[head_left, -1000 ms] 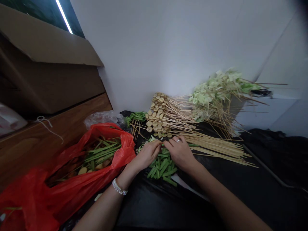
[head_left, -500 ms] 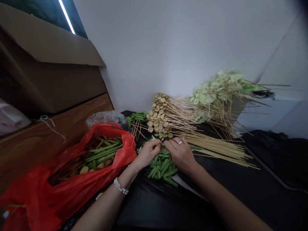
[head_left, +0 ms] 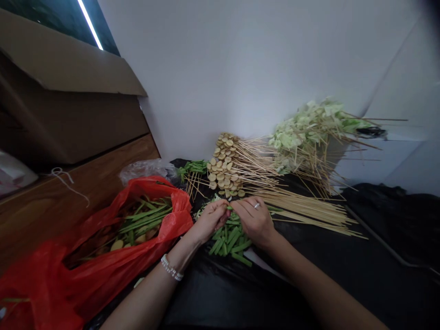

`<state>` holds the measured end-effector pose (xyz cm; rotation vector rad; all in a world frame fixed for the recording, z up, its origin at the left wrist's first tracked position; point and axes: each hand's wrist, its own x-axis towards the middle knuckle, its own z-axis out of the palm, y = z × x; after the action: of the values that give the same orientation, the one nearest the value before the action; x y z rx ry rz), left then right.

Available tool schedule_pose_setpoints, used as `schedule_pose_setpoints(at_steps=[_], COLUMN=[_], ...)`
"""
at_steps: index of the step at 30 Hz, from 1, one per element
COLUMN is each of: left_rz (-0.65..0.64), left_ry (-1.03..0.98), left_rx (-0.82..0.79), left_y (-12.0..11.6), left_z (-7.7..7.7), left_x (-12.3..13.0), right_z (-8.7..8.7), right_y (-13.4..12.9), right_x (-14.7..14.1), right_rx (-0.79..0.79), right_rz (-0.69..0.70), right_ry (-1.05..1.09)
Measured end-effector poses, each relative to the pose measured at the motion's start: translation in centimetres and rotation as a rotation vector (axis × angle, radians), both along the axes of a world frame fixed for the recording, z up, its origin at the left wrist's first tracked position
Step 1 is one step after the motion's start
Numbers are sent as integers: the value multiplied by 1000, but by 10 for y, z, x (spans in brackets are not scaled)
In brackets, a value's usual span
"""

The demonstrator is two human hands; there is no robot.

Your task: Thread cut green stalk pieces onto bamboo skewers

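"How is the green stalk [head_left: 276,209] being held?"

"Along nine-to-three o'clock: its nine-o'clock end is being pinched by the left hand [head_left: 210,219], its middle clasped by the right hand [head_left: 255,222]; cut pieces [head_left: 229,240] are lying toward six."

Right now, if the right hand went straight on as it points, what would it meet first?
The right hand would probably meet the left hand, close in front; exact depth is unclear.
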<state>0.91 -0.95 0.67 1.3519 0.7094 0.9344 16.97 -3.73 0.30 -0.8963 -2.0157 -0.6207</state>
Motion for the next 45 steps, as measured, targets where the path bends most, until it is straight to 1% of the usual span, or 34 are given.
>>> schedule_pose_setpoints(at_steps=[3, 5, 8, 11, 12, 14, 16, 18, 19, 20, 22, 24, 25, 28, 31, 33, 34, 35, 37, 40, 42, 45], left_rz=[28, 89, 260, 465, 521, 606, 650, 648, 638, 623, 592, 532, 475, 240, 26, -60, -79, -80, -41, 82, 176, 251], left_ry=[37, 54, 33, -55, -80, -90, -43, 27, 60, 91, 141, 197, 234, 356, 421, 459, 484, 514, 569, 561, 466, 231], left_rx=[34, 48, 48, 29, 23, 6, -4, 37, 82, 139, 251, 308, 313, 307, 364, 424, 451, 475, 507, 519, 453, 233], left_y=[5, 11, 23, 34, 37, 41, 43, 43, 42, 41, 39, 35, 32, 22, 12, 7, 5, 4, 3, 4, 7, 16], left_z=[-1, -1, -1, 2, 3, 4, 4, 3, 1, 0, -2, -2, -2, 2, 6, 8, 9, 10, 10, 7, 3, -4], left_x=[-2, -6, -14, -26, -30, -37, -41, -41, -40, -38, -34, -29, -26, -20, -15, -13, -13, -12, -11, -11, -10, -10], right_z=[4, 7, 13, 20, 22, 25, 27, 25, 24, 23, 19, 17, 16, 14, 14, 14, 14, 14, 14, 13, 14, 15], right_y=[-1, 0, 5, 11, 13, 15, 18, 21, 22, 23, 25, 24, 24, 22, 19, 18, 18, 17, 17, 17, 16, 12], right_x=[3, 8, 22, 37, 41, 45, 46, 44, 42, 39, 35, 30, 28, 23, 19, 17, 17, 17, 16, 16, 15, 10], right_rx=[19, 35, 47, 43, 25, -62, -228, -426, -512, -579, -661, -714, -736, -759, -741, -736, -737, -740, -744, -752, -779, -832], right_rz=[15, -1, -62, -111, -119, -102, -9, 143, 214, 270, 332, 356, 366, 378, 362, 348, 343, 340, 326, 287, 281, 318], right_ry=[100, 197, 352, 466, 519, 701, 952, 1193, 1284, 1349, 1414, 1410, 1397, 1350, 1293, 1266, 1258, 1254, 1252, 1269, 1284, 1293])
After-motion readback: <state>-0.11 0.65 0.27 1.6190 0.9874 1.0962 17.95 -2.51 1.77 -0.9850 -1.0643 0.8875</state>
